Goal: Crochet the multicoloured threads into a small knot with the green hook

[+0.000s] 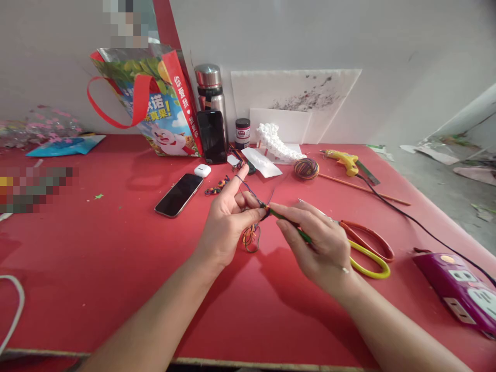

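Note:
My left hand (232, 212) pinches a small piece of dark multicoloured crochet work (265, 211), with yarn (248, 187) running over its raised index finger. In my right hand (315, 235) is a green crochet hook (304, 236), its tip at the crochet work. Loose yarn strands (251, 238) dangle below the left hand. A ball of variegated yarn (306, 169) rests on the table beyond the hands. Just behind the left hand lies a crocheted strip (217, 187), partly hidden. Scissors (370, 261) with red and yellow handles lie beside and partly under my right hand.
A phone (179, 195) and a white earbud case (202, 170) lie left. Behind stand a gift bag (170, 124), an upright phone (212, 137), a steel flask (209, 82) and a jar (243, 133). Right are a yellow glue gun (344, 161), its cable, and a purple power strip (459, 292).

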Tool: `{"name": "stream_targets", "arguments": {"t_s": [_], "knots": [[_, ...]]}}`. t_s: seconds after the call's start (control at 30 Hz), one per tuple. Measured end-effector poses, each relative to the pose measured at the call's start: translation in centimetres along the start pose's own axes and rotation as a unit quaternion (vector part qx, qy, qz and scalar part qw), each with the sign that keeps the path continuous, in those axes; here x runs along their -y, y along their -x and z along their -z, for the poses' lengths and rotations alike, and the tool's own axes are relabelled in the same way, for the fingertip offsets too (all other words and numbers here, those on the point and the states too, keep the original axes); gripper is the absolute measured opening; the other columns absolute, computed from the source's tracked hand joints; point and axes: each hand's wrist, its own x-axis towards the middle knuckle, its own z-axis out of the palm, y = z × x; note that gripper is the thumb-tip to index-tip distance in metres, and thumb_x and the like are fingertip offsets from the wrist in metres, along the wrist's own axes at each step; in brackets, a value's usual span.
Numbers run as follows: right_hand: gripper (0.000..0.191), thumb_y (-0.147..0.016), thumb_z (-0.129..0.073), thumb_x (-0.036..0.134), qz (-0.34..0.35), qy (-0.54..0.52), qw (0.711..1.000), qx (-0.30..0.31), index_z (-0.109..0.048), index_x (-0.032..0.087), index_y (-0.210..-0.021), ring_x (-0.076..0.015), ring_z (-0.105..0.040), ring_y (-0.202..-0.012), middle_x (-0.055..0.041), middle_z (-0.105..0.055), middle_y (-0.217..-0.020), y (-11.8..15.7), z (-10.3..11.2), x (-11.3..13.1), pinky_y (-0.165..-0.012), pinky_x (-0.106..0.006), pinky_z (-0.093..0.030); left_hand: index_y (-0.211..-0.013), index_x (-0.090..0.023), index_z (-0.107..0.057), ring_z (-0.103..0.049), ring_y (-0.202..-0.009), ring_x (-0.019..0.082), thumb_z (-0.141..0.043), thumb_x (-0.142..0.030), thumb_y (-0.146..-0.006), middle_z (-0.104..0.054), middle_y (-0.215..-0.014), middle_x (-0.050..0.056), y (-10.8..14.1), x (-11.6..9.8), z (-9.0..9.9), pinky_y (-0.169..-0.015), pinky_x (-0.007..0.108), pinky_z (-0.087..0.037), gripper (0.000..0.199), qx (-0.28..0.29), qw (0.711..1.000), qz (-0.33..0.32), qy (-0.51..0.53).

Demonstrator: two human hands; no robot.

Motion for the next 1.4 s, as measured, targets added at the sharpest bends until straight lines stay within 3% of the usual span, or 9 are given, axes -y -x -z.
{"name": "stream_targets", "arguments": {"t_s": [0.1,0.3,0.63,1.07,1.4], "knots": [[0.038,-0.104,-0.063,0.006,0.043,0.064,0.997,-0.023,-0.068,0.013,-0.141,-0.0162,-0.066,-0.072,-0.007,-0.069,-0.09,0.4,-0.8,0.2,-0.064,-0.027,-0.058,-0.173,-0.018,-0.04,-0.054,-0.066,0.008,-0.087,-0.011,-0.076,-0.063,-0.073,-0.007,0.1,0.1,-0.3,-0.063,0.021,-0.042,0.107,-0.009,1.0,0.001,0.002],[0.05,-0.106,-0.061,0.008,0.088,0.029,0.996,-0.014,-0.06,0.018,-0.154,-0.0184,-0.071,-0.083,-0.0088,-0.071,-0.099,0.7,-0.6,-0.2,-0.074,-0.029,-0.063,-0.17,-0.009,-0.043,-0.047,-0.057,0.005,-0.09,-0.008,-0.065,-0.067,-0.071,-0.005,-0.1,-0.7,-0.2,-0.052,0.018,-0.032,0.115,0.01,0.998,0.032,0.057],[0.044,-0.103,-0.066,0.006,-0.001,-0.142,0.99,0.004,-0.073,0.022,-0.144,-0.0131,-0.06,-0.073,-0.0005,-0.062,-0.084,0.5,0.3,-0.9,-0.066,-0.026,-0.054,-0.168,-0.009,-0.046,-0.042,-0.053,0.004,-0.091,-0.006,-0.057,-0.069,-0.072,-0.004,-0.8,-1.5,1.0,-0.048,0.019,-0.027,0.119,-0.007,0.998,0.041,0.045],[0.044,-0.101,-0.068,0.004,-0.017,-0.129,0.991,-0.003,-0.077,0.024,-0.139,-0.0109,-0.06,-0.074,0.0007,-0.064,-0.085,0.0,0.8,-0.5,-0.067,-0.023,-0.053,-0.169,-0.01,-0.045,-0.04,-0.054,0.004,-0.09,-0.01,-0.062,-0.066,-0.073,-0.005,-0.8,-1.4,1.3,-0.05,0.019,-0.031,0.116,-0.01,1.0,0.003,0.002],[0.046,-0.102,-0.069,0.006,-0.007,-0.101,0.995,0.0,-0.075,0.027,-0.143,-0.0143,-0.066,-0.079,-0.002,-0.07,-0.089,0.2,1.1,-0.6,-0.071,-0.026,-0.057,-0.169,-0.008,-0.045,-0.043,-0.053,0.005,-0.088,-0.008,-0.061,-0.066,-0.071,-0.006,-0.9,-1.5,1.3,-0.05,0.02,-0.031,0.116,-0.015,1.0,-0.003,0.005]]}}
